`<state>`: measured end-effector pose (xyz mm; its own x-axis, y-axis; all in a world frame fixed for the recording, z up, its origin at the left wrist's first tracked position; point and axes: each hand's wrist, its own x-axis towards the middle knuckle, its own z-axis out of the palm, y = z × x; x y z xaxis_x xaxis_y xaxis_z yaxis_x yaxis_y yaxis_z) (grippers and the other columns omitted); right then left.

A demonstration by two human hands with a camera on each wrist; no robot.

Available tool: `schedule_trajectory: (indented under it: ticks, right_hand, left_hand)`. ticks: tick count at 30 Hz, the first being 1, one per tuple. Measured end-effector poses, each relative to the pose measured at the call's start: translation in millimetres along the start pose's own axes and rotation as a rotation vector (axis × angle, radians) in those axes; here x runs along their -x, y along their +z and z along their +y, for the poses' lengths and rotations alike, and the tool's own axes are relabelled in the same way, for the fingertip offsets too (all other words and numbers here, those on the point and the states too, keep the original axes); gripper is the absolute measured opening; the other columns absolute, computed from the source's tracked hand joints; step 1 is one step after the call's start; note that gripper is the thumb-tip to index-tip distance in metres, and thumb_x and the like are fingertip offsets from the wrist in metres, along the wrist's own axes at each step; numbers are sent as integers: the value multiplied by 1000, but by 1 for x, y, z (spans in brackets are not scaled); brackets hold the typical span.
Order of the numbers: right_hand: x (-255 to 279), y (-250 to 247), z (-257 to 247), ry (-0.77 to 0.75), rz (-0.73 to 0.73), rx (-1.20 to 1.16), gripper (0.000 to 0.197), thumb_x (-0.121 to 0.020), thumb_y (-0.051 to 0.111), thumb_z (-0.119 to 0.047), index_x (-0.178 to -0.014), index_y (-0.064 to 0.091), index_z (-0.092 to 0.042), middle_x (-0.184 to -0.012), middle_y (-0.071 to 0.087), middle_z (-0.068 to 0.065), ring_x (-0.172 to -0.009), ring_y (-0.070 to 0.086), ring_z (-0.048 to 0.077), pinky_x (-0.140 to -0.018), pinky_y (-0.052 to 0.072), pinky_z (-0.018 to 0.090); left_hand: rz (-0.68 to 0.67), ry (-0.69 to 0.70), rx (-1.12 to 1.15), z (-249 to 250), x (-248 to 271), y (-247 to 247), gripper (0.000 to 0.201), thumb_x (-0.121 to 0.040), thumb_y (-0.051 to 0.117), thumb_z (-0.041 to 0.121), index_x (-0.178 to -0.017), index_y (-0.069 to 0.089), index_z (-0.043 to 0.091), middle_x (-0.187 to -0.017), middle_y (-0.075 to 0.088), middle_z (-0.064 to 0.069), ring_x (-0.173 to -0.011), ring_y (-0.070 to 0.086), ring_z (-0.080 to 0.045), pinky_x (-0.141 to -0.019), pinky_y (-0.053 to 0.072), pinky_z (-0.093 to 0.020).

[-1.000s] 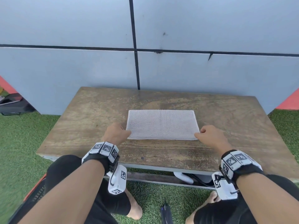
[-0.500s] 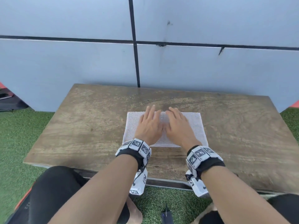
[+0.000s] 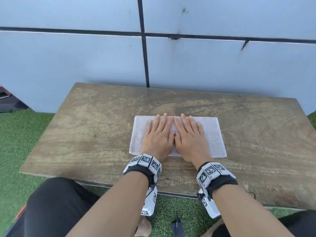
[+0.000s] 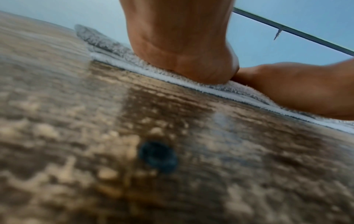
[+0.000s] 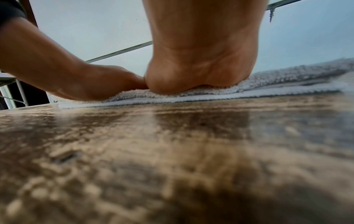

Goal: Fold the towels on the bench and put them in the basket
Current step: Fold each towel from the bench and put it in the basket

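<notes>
A white folded towel (image 3: 212, 134) lies flat in the middle of the wooden bench (image 3: 85, 134). My left hand (image 3: 158, 134) and right hand (image 3: 188, 135) press flat on it side by side, fingers straight and pointing away from me, thumbs touching. In the left wrist view the heel of my left hand (image 4: 184, 53) sits on the towel's near edge (image 4: 118, 53). The right wrist view shows my right hand's (image 5: 203, 60) heel on the layered towel (image 5: 287, 81). No basket is in view.
A pale blue panelled wall (image 3: 205, 65) stands right behind the bench. Green artificial turf (image 3: 20, 134) surrounds it. A dark bag (image 3: 8, 101) lies at the far left. My knees sit under the bench's front edge (image 3: 102, 184).
Both hands left the towel's near corners, came together at its middle and now lie flat on it. My head moved closer over the bench.
</notes>
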<state>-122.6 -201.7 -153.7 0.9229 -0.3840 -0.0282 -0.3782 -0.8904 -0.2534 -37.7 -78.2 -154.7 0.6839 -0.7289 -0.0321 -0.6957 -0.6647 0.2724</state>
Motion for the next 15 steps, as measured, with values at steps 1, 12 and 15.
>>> schedule_trajectory:
  ticks: [1, 12, 15]
  right_hand:
    - [1, -1, 1, 13, 1, 0, 57, -102, 14, -43, -158, 3, -35, -167, -6, -7, -153, -11, 16, -124, -4, 42]
    - [8, -6, 19, 119, 3, 45, 74, -96, 14, -67, -158, -2, -30, -166, -11, -6, -152, -15, 16, -124, -5, 41]
    - [11, -6, 26, 154, 1, 27, 76, -95, 14, -68, -158, -2, -29, -166, -12, -7, -151, -16, 14, -124, -5, 40]
  left_hand:
    - [5, -2, 10, -1, 0, 0, 59, -104, 11, 47, -160, 3, 27, -167, -6, 5, -153, -13, -16, -125, -5, -42]
    - [64, -79, 43, -20, 9, -1, 60, -105, 17, 48, -160, 5, 27, -167, -2, 5, -153, -8, -14, -124, -6, -40]
    - [66, -98, 48, -28, 14, -4, 58, -106, 16, 45, -160, 4, 27, -167, -1, 5, -153, -7, -14, -124, -6, -38]
